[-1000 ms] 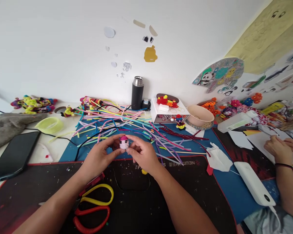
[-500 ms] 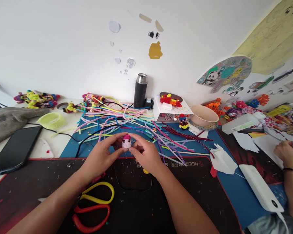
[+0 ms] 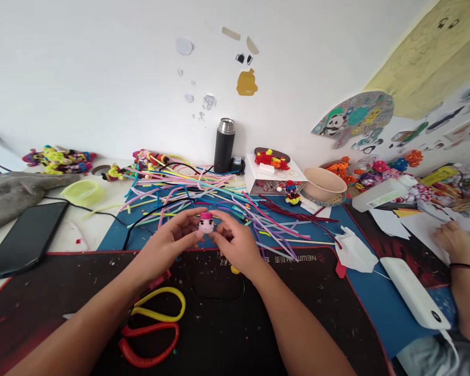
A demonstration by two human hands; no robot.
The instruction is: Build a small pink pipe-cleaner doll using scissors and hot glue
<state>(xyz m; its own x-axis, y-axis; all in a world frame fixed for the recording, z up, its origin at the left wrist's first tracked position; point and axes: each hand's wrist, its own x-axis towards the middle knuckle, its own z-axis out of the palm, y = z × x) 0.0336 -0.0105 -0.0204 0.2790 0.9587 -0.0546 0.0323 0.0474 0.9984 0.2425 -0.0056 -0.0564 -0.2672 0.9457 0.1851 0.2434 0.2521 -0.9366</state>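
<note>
A small doll head (image 3: 206,225) with a pink top, a pale pink lower part and dark eye marks is held up above the mat, its face toward me. My left hand (image 3: 176,233) pinches it from the left, thumb low and index finger near the top. From the other side my right hand (image 3: 235,241) closes on it with thumb and fingertips. Below my left wrist lie scissors (image 3: 160,304) with one yellow and one red handle, their blades partly hidden by the forearm. A small yellow piece (image 3: 235,269) rests beside my right hand.
Loose pipe cleaners (image 3: 172,196) spread behind my hands. A black flask (image 3: 224,146), a white box (image 3: 274,180) and a beige bowl (image 3: 325,180) stand along the wall. A phone (image 3: 23,237) lies left; a white power bank (image 3: 413,292) and another person's hand (image 3: 460,243) are right.
The doll head has moved slightly right and up and turned a little, so more of its pink top edge shows. Both hands stay around it. The view has shifted slightly.
</note>
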